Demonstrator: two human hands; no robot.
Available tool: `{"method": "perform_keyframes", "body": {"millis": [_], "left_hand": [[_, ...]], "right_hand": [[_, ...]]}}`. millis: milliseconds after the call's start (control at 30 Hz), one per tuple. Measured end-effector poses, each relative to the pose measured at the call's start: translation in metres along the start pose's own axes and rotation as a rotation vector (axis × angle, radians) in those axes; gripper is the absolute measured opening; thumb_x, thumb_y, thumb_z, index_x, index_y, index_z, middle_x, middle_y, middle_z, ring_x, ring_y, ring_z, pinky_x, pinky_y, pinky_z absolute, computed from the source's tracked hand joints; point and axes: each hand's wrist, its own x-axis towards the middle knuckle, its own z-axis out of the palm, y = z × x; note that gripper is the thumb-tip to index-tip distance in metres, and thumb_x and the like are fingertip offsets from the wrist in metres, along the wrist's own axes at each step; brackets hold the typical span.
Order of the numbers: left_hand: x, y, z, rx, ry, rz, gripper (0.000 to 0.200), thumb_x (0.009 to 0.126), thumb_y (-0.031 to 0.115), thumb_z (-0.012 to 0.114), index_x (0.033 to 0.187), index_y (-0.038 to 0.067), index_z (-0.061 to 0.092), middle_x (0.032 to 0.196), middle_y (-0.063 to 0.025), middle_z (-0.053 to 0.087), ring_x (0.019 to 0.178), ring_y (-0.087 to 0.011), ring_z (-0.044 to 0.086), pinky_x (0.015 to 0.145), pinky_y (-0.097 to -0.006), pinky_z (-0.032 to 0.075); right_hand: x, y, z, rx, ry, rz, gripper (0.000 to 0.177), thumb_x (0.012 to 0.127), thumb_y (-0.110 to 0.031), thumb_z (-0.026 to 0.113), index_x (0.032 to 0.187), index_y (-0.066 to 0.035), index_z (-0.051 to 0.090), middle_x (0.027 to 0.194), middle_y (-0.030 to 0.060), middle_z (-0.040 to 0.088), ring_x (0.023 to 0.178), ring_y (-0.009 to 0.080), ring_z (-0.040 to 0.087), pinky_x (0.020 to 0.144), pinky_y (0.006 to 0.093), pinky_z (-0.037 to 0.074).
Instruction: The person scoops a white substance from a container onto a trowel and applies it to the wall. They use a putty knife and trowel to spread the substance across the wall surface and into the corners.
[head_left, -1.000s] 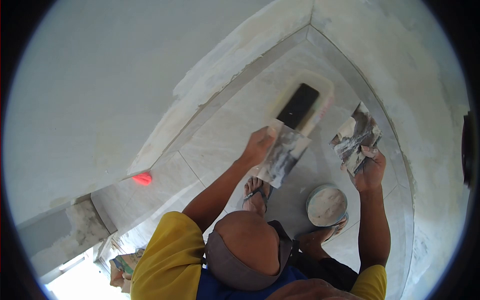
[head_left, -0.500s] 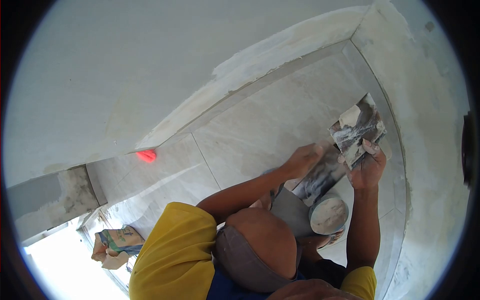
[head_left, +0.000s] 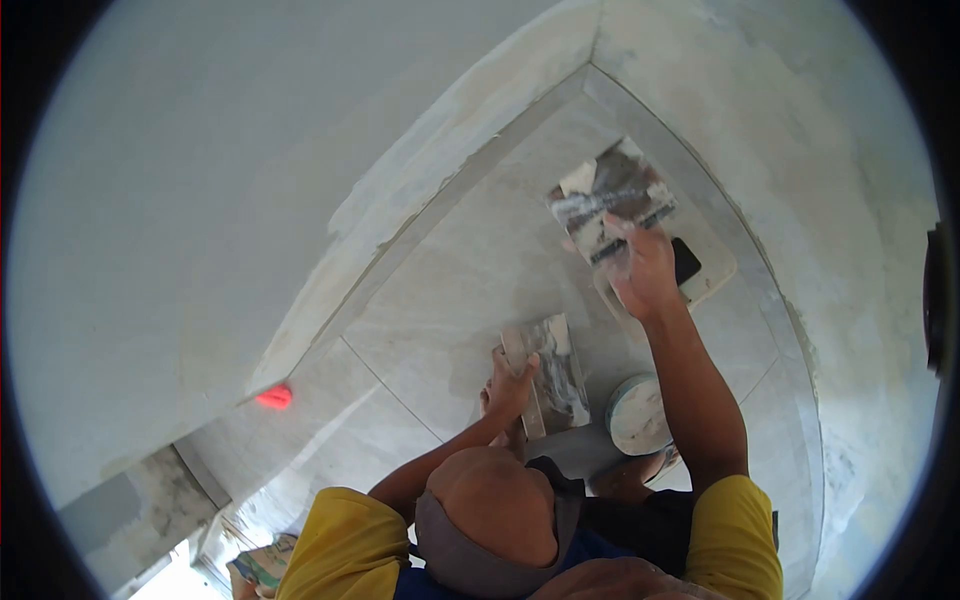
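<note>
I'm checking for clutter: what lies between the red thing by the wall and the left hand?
In the head view, only tiled floor with a joint line lies between the red thing and the left hand.

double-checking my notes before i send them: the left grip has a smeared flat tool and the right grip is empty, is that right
Not quite: the right grip is not empty. The head view shows it holding a second flat tool, also smeared. The left grip does have a smeared flat tool.
</note>
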Motion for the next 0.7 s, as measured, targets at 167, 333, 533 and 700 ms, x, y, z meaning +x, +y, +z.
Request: {"method": "perform_keyframes", "body": {"millis": [167, 333, 533, 700], "left_hand": [[0.006, -0.016, -0.001, 0.019, -0.104, 0.085, 0.080, 0.081, 0.042, 0.070, 0.137, 0.004, 0.026, 0.117, -0.0247, 0.056, 0.110, -0.0362, 0.056, 0.095, -0.0426, 0.041], [0.008, -0.012, -0.010, 0.142, -0.244, 0.021, 0.085, 0.082, 0.042, 0.064, 0.145, 0.010, 0.016, 0.126, -0.0291, 0.051, 0.120, -0.0428, 0.048, 0.104, -0.0474, 0.030], [0.010, -0.016, -0.014, 0.222, -0.300, -0.013, 0.087, 0.081, 0.047, 0.062, 0.146, 0.012, 0.016, 0.129, -0.0307, 0.047, 0.123, -0.0464, 0.044, 0.104, -0.0543, 0.025], [0.032, -0.128, 0.007, 0.668, -0.439, 0.033, 0.090, 0.081, 0.054, 0.059, 0.147, 0.013, 0.014, 0.134, -0.0311, 0.043, 0.126, -0.0486, 0.038, 0.103, -0.0575, 0.023]], "right_hand": [[0.084, -0.014, 0.017, -0.356, 0.192, -0.266, 0.027, 0.088, -0.008, 0.055, 0.111, 0.006, 0.057, 0.101, 0.0102, 0.064, 0.089, 0.0177, 0.063, 0.076, 0.0312, 0.049], [0.188, -0.003, 0.020, -0.889, 0.331, -0.804, 0.024, 0.086, -0.006, 0.054, 0.107, 0.008, 0.055, 0.087, 0.0120, 0.063, 0.072, 0.0237, 0.061, 0.066, 0.0388, 0.046], [0.221, 0.061, 0.100, -1.191, 0.631, -0.973, 0.054, 0.076, -0.001, 0.062, 0.127, 0.007, 0.045, 0.110, 0.0270, 0.047, 0.103, 0.0400, 0.048, 0.088, 0.0435, 0.041], [0.140, 0.113, 0.119, -1.109, 0.276, -0.951, 0.081, 0.062, 0.014, 0.060, 0.140, 0.000, 0.038, 0.118, 0.0221, 0.047, 0.106, 0.0405, 0.047, 0.088, 0.0450, 0.043]]}}
